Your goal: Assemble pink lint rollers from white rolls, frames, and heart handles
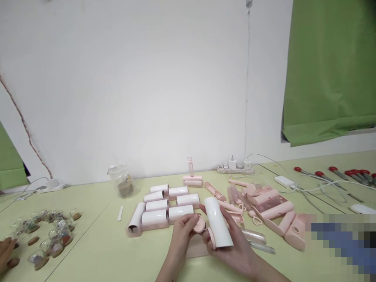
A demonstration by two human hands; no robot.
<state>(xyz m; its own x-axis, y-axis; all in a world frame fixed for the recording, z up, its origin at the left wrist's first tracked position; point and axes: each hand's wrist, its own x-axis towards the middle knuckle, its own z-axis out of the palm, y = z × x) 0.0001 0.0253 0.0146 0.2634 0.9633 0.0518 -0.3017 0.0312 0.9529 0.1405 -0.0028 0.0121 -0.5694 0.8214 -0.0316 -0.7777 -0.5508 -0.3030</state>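
Head view: the left hand (179, 237) pinches a pink cap (199, 224) between thumb and fingertips, while the right hand (238, 250) is wrapped around a white tube (217, 220). Both are held up over the near middle of the table (100, 258). What counts is how cap and tube stand to each other: the cap is just left of the tube, beside its side wall rather than in line with either end. The tube's long axis slants from far left to near right. A pink disc (211, 239) sits against the tube's left side, by the right fingertips; whether it is fixed there I cannot tell, nor whether the cap touches it. The left hand is nearer the cap and disc side; the right palm backs the tube from the right. White cases (155, 216) lie far left of the hands, pink parts (272, 205) to the right.
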